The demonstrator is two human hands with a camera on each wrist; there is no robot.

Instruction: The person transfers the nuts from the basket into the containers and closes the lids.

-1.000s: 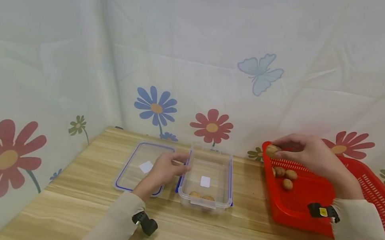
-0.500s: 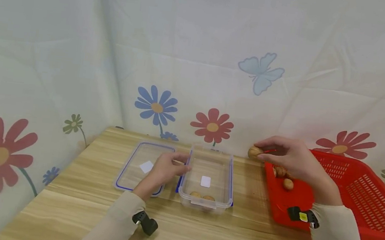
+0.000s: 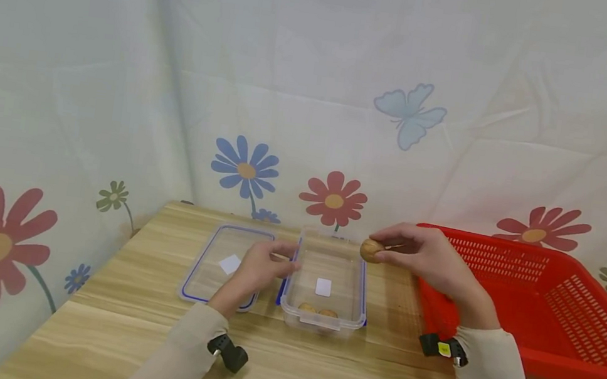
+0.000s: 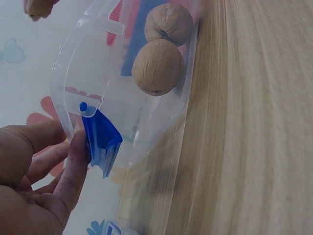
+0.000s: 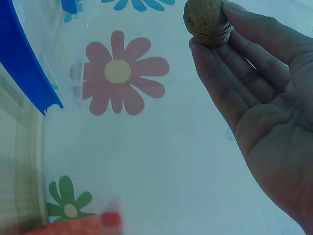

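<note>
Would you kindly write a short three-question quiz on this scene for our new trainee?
1. Multiple choice: what does the right hand pinch?
A) a lid
B) a walnut
C) a label

2. True or false: from the wearer's viewpoint, the red basket is to the right of the clear container.

3. Fill in the number: the left wrist view shows ____ walnuts inside the container.

Key: 1: B; 2: true; 3: two.

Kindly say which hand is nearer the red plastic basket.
The right hand is nearer the basket, by its left rim; the left hand is at the clear plastic box.
</note>
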